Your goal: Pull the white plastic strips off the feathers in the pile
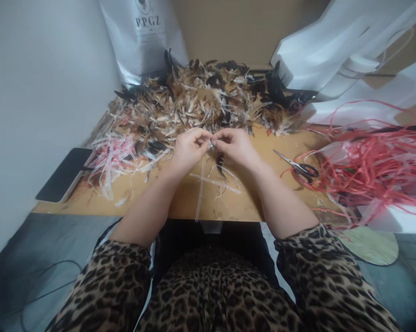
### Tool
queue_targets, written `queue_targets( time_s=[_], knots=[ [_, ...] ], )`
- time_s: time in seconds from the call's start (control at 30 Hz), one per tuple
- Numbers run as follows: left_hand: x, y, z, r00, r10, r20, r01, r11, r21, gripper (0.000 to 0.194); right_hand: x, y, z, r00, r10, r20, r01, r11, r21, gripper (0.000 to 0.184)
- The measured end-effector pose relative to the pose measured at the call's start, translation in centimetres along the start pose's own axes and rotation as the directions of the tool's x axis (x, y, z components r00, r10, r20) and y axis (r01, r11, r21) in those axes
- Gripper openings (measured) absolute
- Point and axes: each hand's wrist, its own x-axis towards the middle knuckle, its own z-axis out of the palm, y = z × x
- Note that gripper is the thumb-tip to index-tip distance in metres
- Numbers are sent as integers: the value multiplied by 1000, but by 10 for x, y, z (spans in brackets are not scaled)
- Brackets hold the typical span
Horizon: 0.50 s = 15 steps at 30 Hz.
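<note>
Leopard-print clothing (211, 286) fills the space closest to the camera, at 6 o'clock, its sleeves pushed up so that both forearms reach forward over a wooden table (180, 203). At the far end of those arms the 2 bare hands come together. The left hand (190, 147) has its thumb and fingers drawn into a pinch, and the right hand (237, 145) does likewise; between their meeting tips sits a small pale piece (210, 144), gripped from both sides and too tiny to make out well. Just under the right hand, at 5 o'clock from that grip, a dark feather (221, 168) hangs or lies; whether it joins the piece I cannot tell.

Clear strips (201, 191) cross on the wood at 6 o'clock from the hands. At 12 o'clock, close behind them, spreads a broad heap of brown, cream and black feathers (201, 101), with a white bag (149, 37) lettered PPGZ standing at 11. Pink and white strips (113, 157) lie at 9 o'clock, and a phone (64, 175) lies beyond them. Scissors (301, 170) rest between 3 and 4 o'clock, beside a tangle of red strands (366, 161) at 3.
</note>
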Motion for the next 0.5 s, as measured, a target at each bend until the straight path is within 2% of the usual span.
queue_targets(
  time_s=[0.17,0.4,0.5],
  knots=[
    [2,-3,0,996,69,-48,-66,996,60,12,-1,-2,1,1000,-4,7,4,998,64,19],
    [3,-8,1,999,5,-48,-5,1000,4,4,-1,-8,-6,996,57,72,-62,996,66,19],
    [2,-7,1,999,-20,-50,20,1000,-10,3,0,-6,-6,997,53,56,-56,996,66,20]
  ],
)
